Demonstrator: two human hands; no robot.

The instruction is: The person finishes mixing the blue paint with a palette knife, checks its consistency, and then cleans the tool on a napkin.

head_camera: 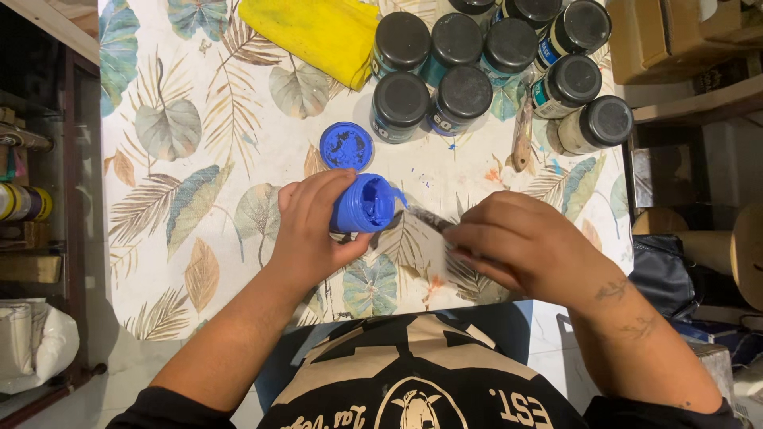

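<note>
Left hand (pixel 306 230) wrapped around small open jar of blue paint (pixel 364 204), fingers curled on its side, jar tilted with mouth toward the right, held just above the worktop (pixel 238 159) covered with leaf-patterned cloth. Right hand (pixel 528 246) pinched on thin brush handle (pixel 433 220), fingers pressed together, tip of the brush at the blue-smeared rim of the jar. Round blue plastic lid (pixel 346 146) lying flat on the cloth, just beyond the jar, inside facing up and stained with paint. Farther back, group of 9 paint jars with black screw caps (pixel 461 71), standing close together, some touching. Yellow folded cloth (pixel 314 33) left of the group, at the far edge. Wooden-handled tool (pixel 522 137) lying beside the rightmost jars. Dark shelf (pixel 32 199) with small items to the left of the worktop.
</note>
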